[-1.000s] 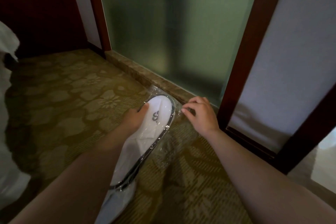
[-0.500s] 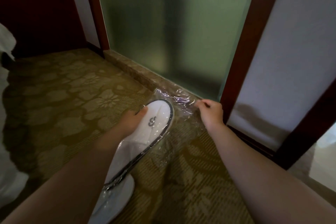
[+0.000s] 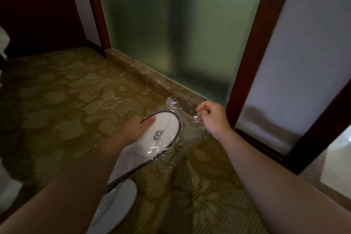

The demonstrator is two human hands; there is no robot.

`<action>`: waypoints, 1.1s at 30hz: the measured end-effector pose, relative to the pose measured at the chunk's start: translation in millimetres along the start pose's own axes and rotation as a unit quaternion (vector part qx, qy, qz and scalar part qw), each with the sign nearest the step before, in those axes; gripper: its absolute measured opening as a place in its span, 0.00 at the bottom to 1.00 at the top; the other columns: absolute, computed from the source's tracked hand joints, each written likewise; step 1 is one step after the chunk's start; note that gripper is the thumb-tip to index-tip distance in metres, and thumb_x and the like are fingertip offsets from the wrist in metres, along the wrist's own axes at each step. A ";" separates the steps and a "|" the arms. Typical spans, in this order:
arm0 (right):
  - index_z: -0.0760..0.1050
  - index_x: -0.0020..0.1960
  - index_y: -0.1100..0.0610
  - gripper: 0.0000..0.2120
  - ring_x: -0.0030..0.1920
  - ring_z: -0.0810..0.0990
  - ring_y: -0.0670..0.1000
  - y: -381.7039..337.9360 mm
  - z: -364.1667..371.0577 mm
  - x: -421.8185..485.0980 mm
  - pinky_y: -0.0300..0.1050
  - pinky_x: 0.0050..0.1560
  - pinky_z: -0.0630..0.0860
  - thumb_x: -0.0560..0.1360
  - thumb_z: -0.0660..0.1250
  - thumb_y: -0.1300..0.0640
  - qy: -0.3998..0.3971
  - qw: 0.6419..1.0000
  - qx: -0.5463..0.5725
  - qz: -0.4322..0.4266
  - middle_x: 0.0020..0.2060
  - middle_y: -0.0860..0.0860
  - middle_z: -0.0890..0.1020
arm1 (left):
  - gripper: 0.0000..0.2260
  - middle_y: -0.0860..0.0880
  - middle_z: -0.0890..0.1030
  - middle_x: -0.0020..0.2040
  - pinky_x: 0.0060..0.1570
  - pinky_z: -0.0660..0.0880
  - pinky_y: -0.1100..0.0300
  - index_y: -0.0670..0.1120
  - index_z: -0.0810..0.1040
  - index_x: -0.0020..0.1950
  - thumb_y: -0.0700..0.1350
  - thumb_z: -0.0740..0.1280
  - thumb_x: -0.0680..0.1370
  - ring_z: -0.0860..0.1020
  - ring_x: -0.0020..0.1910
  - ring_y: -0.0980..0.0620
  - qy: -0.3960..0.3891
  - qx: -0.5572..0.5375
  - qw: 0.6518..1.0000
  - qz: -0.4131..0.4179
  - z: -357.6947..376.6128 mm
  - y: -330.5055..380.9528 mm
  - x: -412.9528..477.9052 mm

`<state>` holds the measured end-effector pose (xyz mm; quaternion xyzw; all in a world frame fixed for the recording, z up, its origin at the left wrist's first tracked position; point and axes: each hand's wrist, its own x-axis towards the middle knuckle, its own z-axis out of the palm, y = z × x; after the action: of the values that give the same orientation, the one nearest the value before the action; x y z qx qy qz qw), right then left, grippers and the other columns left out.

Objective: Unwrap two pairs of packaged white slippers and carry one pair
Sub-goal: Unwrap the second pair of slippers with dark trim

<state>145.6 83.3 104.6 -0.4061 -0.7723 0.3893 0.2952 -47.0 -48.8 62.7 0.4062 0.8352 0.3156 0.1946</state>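
A white slipper [image 3: 161,137] with a dark trim and a grey logo lies above the carpet, toe pointing away from me. My left hand [image 3: 133,131] grips its toe end from the left side. Clear plastic wrap [image 3: 187,119] stretches off the slipper's toe toward the right. My right hand [image 3: 213,118] pinches that wrap between thumb and fingers near the stone threshold. A second white slipper [image 3: 117,205] shows below the first, partly hidden by my left forearm.
Patterned olive carpet [image 3: 79,104] covers the floor. A stone threshold [image 3: 144,76] runs under a frosted glass panel [image 3: 171,24]. Dark red wooden frames [image 3: 252,47] stand at right. White fabric [image 3: 7,192] lies at the far left edge.
My right hand has pulled the clear wrap off the slipper's toe, away toward the right. My left hand has kept hold of the slipper.
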 end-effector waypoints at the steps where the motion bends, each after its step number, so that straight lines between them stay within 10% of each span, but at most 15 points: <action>1: 0.75 0.39 0.52 0.14 0.41 0.80 0.51 -1.9 3.1 0.3 0.51 0.50 0.81 0.78 0.58 0.66 -0.019 1.000 0.004 -0.001 0.42 0.52 0.80 | 0.21 0.51 0.71 0.27 0.27 0.62 0.63 0.46 0.76 0.35 0.58 0.56 0.79 0.69 0.26 0.55 -0.001 0.014 1.000 0.006 0.4 2.4 -2.0; 7: 0.73 0.64 0.55 0.15 0.59 0.76 0.54 -10.4 16.7 -1.5 0.53 0.65 0.71 0.78 0.61 0.53 -0.172 0.980 -0.064 0.078 0.59 0.52 0.79 | 0.23 0.46 0.80 0.42 0.41 0.71 0.57 0.48 0.80 0.55 0.63 0.56 0.77 0.78 0.42 0.48 -0.022 0.068 0.996 0.052 5.0 -0.8 1.8; 14: 0.79 0.43 0.56 0.08 0.43 0.81 0.51 6.0 6.9 3.9 0.44 0.45 0.78 0.78 0.63 0.59 -0.177 0.975 0.040 0.129 0.42 0.54 0.82 | 0.19 0.50 0.78 0.42 0.43 0.70 0.58 0.51 0.79 0.56 0.60 0.57 0.77 0.77 0.44 0.49 -0.052 0.069 0.993 0.074 5.7 -7.2 4.9; 33: 0.76 0.47 0.58 0.11 0.19 0.67 0.44 19.8 1.7 13.0 0.40 0.28 0.76 0.81 0.55 0.59 -0.112 0.946 0.224 0.205 0.24 0.51 0.70 | 0.28 0.44 0.83 0.45 0.46 0.73 0.51 0.46 0.81 0.51 0.67 0.58 0.70 0.80 0.46 0.44 -0.074 0.018 0.993 0.092 12.9 -19.0 13.6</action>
<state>145.7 101.1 88.9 -0.4331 -0.5934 0.6471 0.2039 -58.1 -42.1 39.4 0.5072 0.7828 0.2864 0.2188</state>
